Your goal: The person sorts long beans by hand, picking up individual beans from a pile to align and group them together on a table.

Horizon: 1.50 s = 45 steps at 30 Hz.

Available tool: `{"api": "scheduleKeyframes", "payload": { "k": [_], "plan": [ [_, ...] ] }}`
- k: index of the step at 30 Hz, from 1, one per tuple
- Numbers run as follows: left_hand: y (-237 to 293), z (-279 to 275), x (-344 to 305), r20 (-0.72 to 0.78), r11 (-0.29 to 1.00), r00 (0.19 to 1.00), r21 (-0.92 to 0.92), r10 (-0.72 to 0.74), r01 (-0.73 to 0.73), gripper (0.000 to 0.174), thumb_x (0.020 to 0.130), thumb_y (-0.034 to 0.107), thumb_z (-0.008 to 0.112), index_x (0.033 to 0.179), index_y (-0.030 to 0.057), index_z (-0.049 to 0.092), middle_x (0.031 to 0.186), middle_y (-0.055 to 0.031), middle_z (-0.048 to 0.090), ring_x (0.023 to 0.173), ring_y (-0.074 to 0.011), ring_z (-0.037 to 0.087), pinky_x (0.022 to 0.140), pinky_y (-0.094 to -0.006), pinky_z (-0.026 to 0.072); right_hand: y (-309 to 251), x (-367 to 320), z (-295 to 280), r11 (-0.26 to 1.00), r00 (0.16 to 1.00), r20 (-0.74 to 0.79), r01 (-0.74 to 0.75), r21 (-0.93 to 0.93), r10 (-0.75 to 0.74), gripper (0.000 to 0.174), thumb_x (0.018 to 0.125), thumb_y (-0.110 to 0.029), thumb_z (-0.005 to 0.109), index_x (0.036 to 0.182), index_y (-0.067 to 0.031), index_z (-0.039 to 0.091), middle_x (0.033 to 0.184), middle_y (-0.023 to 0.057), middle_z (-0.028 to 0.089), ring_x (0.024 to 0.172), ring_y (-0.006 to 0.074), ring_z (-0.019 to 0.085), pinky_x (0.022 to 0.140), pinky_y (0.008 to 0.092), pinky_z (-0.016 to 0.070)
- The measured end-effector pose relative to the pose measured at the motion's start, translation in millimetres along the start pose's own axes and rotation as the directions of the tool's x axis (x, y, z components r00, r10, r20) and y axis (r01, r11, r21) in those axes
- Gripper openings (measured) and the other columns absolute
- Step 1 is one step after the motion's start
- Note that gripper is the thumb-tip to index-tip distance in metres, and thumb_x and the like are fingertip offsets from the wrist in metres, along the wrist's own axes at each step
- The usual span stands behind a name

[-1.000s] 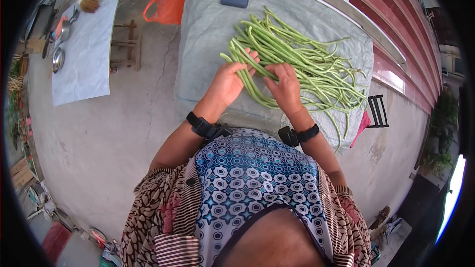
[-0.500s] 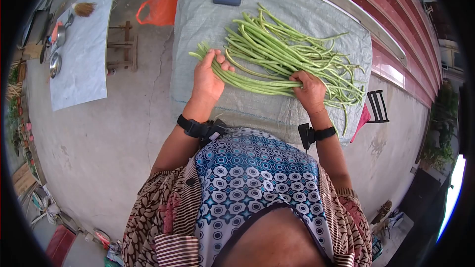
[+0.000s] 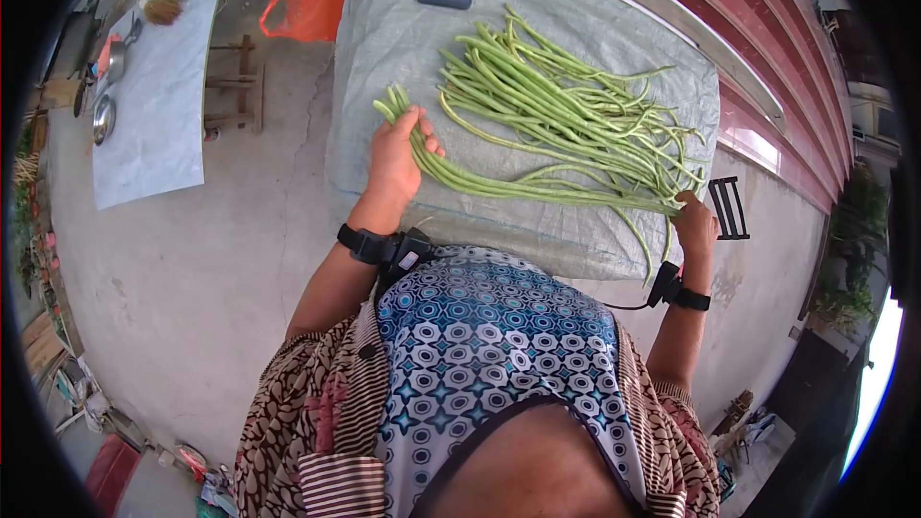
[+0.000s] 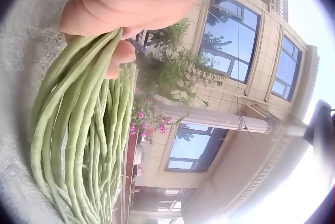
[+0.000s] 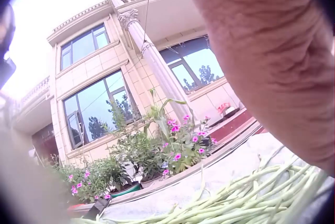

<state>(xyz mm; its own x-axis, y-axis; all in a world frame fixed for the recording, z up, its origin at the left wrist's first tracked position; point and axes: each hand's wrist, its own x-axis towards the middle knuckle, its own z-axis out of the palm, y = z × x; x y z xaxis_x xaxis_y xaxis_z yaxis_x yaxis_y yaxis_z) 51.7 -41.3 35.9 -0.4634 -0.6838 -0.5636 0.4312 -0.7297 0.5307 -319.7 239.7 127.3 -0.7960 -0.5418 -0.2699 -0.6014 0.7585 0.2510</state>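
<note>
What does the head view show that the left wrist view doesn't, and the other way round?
Only the head view: the right hand, the patterned top, the brush and the metal bowl.
Only the left wrist view: the pale column and windows reflecting trees.
Both: the left hand gripping long green beans, and the grayish sheet.

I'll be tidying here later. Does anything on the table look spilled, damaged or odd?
Nothing looks spilled or damaged. Only a couple of strands stray from the bean pile toward the grey sheet's near edge, which looks slightly untidy.
</note>
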Motion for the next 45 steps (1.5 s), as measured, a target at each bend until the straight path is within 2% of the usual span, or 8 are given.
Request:
{"api": "scheduleKeyframes", "payload": {
  "k": [3,8,10,15,24,30,42,45],
  "plan": [
    [-2.0,2.0,0.0,0.021,0.993,1.000,0.115,0.000,-0.002,0.016,0.097,0.021,0.055,0.100,0.0055,0.056,0.078,-0.0040,0.055,0.064,-0.0167,0.053,0.061,-0.0368,0.0482,17.5,-15.0,-5.8,0.981,0.972,0.227,0.096,-0.170,-0.056,0.031,0.076,-0.016,0.069,0.106,-0.0153,0.064,0.094,0.0106,0.067,0.094,0.0306,0.062,0.088,0.0455,0.0427],
    [-6.2,-1.0,5.8,-0.075,0.994,0.997,0.100,-0.034,0.042,0.015,0.097,0.020,0.055,0.101,0.0052,0.056,0.083,-0.0060,0.060,0.075,-0.0218,0.063,0.069,-0.0381,0.0535,-97.1,-31.1,-29.2,0.840,0.881,-0.208,0.469,0.273,-0.425,0.032,0.077,-0.015,0.069,0.108,-0.0115,0.064,0.108,0.0094,0.064,0.101,0.0311,0.060,0.087,0.0427,0.0464],
    [-6.5,-3.5,9.1,-0.062,0.996,0.997,0.073,-0.054,0.058,0.015,0.098,0.020,0.054,0.101,0.0052,0.056,0.086,-0.0067,0.061,0.078,-0.0234,0.064,0.073,-0.0385,0.0541,-153.1,-41.6,-34.7,0.659,0.750,-0.343,0.661,0.359,-0.565,0.032,0.078,-0.013,0.068,0.109,-0.0116,0.064,0.106,0.0073,0.063,0.101,0.0291,0.059,0.084,0.0402,0.0476],
    [-9.4,-5.8,14.5,-0.071,0.997,0.995,0.030,-0.066,0.068,0.015,0.098,0.019,0.053,0.100,0.0048,0.056,0.090,-0.0085,0.062,0.086,-0.0275,0.066,0.079,-0.0400,0.0543,-239.2,-34.1,-20.1,0.502,0.435,-0.584,0.863,0.054,-0.685,0.034,0.075,-0.013,0.067,0.110,-0.0112,0.064,0.109,0.0024,0.062,0.102,0.0211,0.057,0.083,0.0366,0.0454],
    [-11.0,-2.8,14.3,-0.032,0.996,0.998,0.069,-0.045,0.048,0.017,0.098,0.018,0.053,0.103,0.0022,0.052,0.097,-0.0142,0.063,0.095,-0.0333,0.067,0.082,-0.0424,0.0550,-275.0,-23.6,-4.5,0.687,0.507,-0.618,0.723,-0.073,-0.601,0.015,0.073,-0.011,0.062,0.088,-0.0119,0.062,0.081,0.0027,0.054,0.084,0.0224,0.053,0.074,0.0364,0.0385],
    [-17.6,-5.9,19.5,0.029,0.998,0.999,0.059,-0.033,0.031,0.022,0.098,0.020,0.053,0.106,0.0000,0.052,0.102,-0.0162,0.064,0.097,-0.0311,0.066,0.082,-0.0416,0.0550,-268.1,-27.0,-12.9,0.686,0.631,-0.607,0.704,0.185,-0.484,0.022,0.067,-0.013,0.068,0.087,-0.0113,0.059,0.085,0.0057,0.060,0.084,0.0253,0.057,0.078,0.0380,0.0393],
    [-15.9,13.5,9.3,0.148,0.983,0.979,0.103,0.137,-0.154,0.027,0.101,0.025,0.048,0.112,0.0028,0.058,0.114,-0.0094,0.063,0.106,-0.0192,0.058,0.092,-0.0346,0.0457,-257.6,-44.1,-21.2,0.228,0.772,-0.445,0.583,0.780,-0.454,0.028,0.084,-0.014,0.071,0.105,-0.0035,0.054,0.086,0.0151,0.065,0.077,0.0311,0.064,0.069,0.0360,0.0496],
    [-21.0,10.8,16.6,0.072,0.954,0.965,0.153,0.251,-0.260,0.028,0.101,0.025,0.048,0.111,0.0024,0.060,0.115,-0.0087,0.062,0.102,-0.0180,0.058,0.092,-0.0336,0.0447,-258.0,-48.1,-9.9,0.287,0.741,-0.410,0.613,0.736,-0.533,0.027,0.086,-0.012,0.068,0.109,-0.0039,0.055,0.087,0.0166,0.065,0.077,0.0301,0.064,0.071,0.0345,0.0501]
  ]
}}
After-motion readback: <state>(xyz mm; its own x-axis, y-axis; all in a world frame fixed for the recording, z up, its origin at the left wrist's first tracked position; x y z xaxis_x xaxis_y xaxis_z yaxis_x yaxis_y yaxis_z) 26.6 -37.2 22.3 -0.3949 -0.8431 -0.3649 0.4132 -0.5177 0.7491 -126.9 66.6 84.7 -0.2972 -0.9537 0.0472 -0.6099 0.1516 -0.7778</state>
